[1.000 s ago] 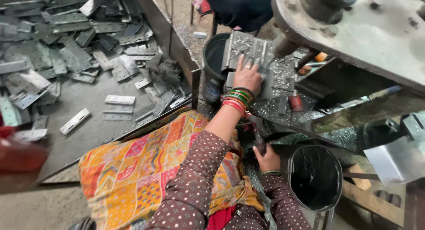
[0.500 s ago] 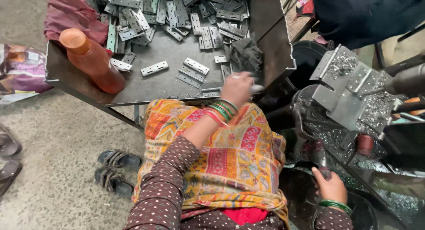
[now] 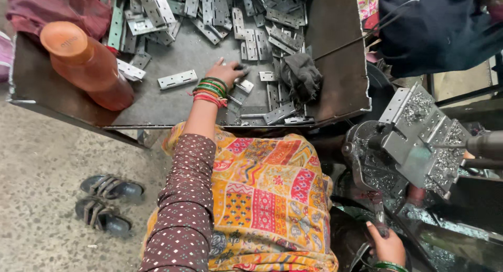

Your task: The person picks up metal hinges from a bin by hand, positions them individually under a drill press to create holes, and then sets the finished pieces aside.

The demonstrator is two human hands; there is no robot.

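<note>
The right hand (image 3: 389,245) is gripping a dark lever nearest the body. Farther out, the left hand (image 3: 226,72) is closing on a small hinge plate (image 3: 244,85) on the metal tray (image 3: 173,107); pinching one piece cleanly seems best.

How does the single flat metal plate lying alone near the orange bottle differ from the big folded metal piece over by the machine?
The small flat grey metal plate lies loose on the dark metal tray, near the left hand. The large folded grey metal bracket sits tilted at the machine. The plate is bare and clean; the bracket is strewn with metal shavings. The plate is far smaller. Both are grey metal.
</note>
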